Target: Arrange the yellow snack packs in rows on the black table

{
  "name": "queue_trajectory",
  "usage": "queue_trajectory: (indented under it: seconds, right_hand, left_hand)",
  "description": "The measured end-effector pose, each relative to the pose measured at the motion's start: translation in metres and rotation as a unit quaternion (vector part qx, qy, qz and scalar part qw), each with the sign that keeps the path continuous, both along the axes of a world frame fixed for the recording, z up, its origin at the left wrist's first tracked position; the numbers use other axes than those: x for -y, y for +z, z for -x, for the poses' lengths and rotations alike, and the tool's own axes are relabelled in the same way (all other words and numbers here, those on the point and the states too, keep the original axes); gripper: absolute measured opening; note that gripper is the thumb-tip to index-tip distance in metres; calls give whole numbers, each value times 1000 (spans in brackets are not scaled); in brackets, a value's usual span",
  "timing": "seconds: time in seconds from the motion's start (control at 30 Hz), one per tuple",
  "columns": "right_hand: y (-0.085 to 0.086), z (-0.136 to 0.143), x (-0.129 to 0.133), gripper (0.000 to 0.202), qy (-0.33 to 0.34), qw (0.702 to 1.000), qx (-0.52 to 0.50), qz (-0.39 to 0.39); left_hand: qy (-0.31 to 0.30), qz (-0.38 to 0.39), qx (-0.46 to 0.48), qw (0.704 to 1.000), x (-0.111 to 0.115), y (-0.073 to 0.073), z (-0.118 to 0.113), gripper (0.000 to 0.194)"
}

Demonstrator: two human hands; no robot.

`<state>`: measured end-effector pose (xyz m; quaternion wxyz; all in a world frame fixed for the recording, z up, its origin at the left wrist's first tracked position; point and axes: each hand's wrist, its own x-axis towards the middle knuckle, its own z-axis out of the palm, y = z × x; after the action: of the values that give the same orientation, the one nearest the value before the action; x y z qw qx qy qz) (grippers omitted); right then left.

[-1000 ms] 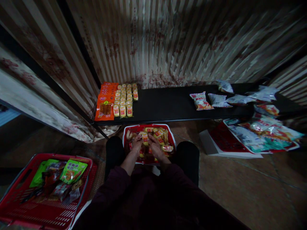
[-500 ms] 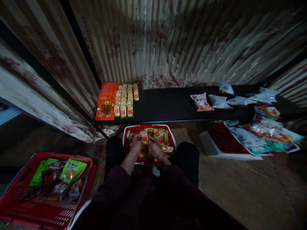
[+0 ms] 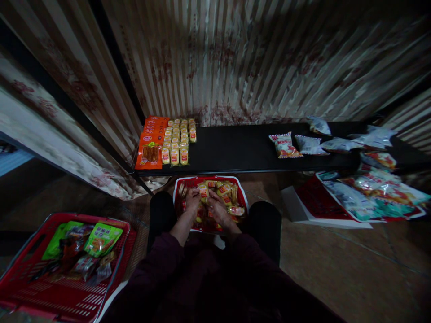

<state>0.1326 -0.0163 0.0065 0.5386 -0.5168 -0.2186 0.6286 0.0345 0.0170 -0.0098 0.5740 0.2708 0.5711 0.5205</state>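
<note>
Between my knees stands a red basket with a white rim (image 3: 245,197), filled with small yellow-wrapped snack packs (image 3: 223,190). Over it, my left hand (image 3: 192,199) and my right hand (image 3: 216,206) are closed on one snack pack (image 3: 204,192) from its two sides. The pack is upright, its red and yellow label towards me. On the black shelf (image 3: 229,148) ahead, several packs of the same look stand in rows (image 3: 175,143). To their left lies an overlapping row of orange snack bags (image 3: 151,146).
Puffed snack bags (image 3: 285,146) lie on the shelf's right part. Below them a second red basket (image 3: 311,197) holds more bags. At lower left, another red basket (image 3: 20,280) contains green pouches (image 3: 103,240) and other packs. A patterned curtain (image 3: 229,63) hangs behind the shelf.
The view has shifted very slightly. Both hands stay on the same snack pack above the basket, and the shelf goods have not moved.
</note>
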Motion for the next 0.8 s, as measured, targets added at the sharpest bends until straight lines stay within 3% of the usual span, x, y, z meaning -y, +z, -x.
queue_trajectory:
  seconds: [0.43, 0.8]
  right_hand:
    - [9, 3, 1, 56, -17, 996, 60, -62]
    - [15, 7, 0, 51, -2, 990, 109, -94]
  left_hand:
    - [-6, 3, 11, 1000, 1, 5, -3, 7]
    - [-15, 8, 39, 999, 1, 11, -5, 16]
